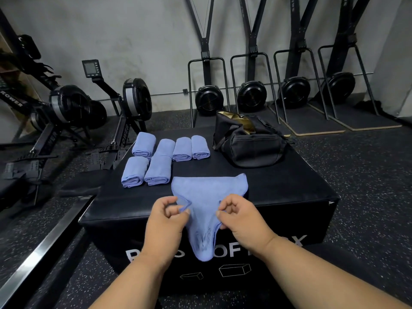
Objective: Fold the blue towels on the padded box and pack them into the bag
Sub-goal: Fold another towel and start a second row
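Note:
An unfolded blue towel [207, 197] lies across the near edge of the black padded box [278, 186], its lower part hanging down the front face. My left hand [166, 221] pinches its left edge and my right hand [240, 219] pinches its right edge, both just above the box's front rim. Several folded blue towels [158, 171] sit in two rows on the box's left half. A black bag [247, 143] stands at the far right of the box, its top open with a gold lining showing.
Rowing machines [66, 112] stand on the floor to the left, close to the box. Ski trainers with fan wheels [209, 99] line the back wall. A metal rail [40, 257] runs along the floor at the lower left. Speckled rubber floor surrounds the box.

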Available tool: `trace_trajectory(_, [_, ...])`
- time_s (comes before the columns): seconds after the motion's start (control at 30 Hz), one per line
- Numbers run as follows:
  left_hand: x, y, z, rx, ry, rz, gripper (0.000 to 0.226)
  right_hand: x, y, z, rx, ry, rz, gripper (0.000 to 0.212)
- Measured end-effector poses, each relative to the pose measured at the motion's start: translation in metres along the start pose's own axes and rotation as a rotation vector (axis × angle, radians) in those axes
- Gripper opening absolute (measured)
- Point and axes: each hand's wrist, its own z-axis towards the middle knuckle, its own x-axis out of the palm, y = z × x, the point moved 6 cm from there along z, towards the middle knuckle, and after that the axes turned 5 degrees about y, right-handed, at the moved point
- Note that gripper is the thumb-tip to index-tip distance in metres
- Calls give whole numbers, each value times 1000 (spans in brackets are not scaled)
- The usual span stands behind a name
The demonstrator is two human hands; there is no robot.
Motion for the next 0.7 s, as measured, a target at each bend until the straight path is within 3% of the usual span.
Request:
trace_trajectory(0.23, [15,-3,-22,-37,147,-91,38,35,17,-13,61,97,124,16])
trace_trajectory(0.53, [0,-28,-38,30,137,-115,34,45,37,-23,63,54,188,10])
trace_trajectory(0.7, [3,-37,-49,62,176,-114,40,49,48,-29,58,115,228,18])
